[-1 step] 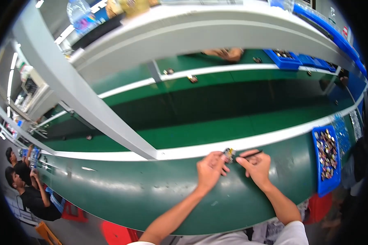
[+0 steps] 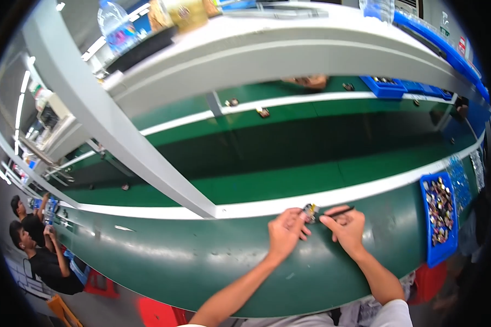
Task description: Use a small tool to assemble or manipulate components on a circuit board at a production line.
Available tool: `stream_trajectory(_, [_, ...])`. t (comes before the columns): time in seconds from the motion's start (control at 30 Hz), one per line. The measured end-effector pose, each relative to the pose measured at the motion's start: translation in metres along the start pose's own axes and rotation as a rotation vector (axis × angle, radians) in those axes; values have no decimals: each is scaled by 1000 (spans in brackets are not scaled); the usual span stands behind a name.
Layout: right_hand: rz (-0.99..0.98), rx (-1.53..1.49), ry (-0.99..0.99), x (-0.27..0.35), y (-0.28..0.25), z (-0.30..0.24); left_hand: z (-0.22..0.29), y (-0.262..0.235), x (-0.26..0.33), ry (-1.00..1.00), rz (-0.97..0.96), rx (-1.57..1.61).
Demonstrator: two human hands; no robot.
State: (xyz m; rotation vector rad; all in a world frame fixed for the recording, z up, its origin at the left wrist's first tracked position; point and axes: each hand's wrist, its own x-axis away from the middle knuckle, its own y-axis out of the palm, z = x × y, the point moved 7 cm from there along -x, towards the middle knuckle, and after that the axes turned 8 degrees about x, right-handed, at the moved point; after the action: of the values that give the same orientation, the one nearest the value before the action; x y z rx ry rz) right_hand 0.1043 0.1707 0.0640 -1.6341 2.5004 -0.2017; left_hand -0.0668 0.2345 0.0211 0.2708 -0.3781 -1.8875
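Over the dark green work surface, my left hand pinches a small metallic part with a bit of yellow between thumb and fingers. A thin black pen-like tool is in the closed fingers of my right hand. Its inner end is close beside the small part; I cannot tell whether the two touch. Both hands are near the white rail at the far edge of the surface.
A blue tray of small metallic parts stands at right. Beyond the rail runs a green belt with scattered small parts. A grey post and shelf rise ahead. Two people sit at far left; another person's hand shows across.
The whole scene sits slightly lower and farther right in the picture. Both hands keep their grips on the small part and the black tool.
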Motion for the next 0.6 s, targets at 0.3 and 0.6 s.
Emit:
stream_trajectory(0.3, [-8,-47,-49,-4,-7,-1,3,0,2,9,48,-16])
stream_trajectory(0.6, [10,-47,-66,-10,-7,1,0,-3,-4,21,38,15])
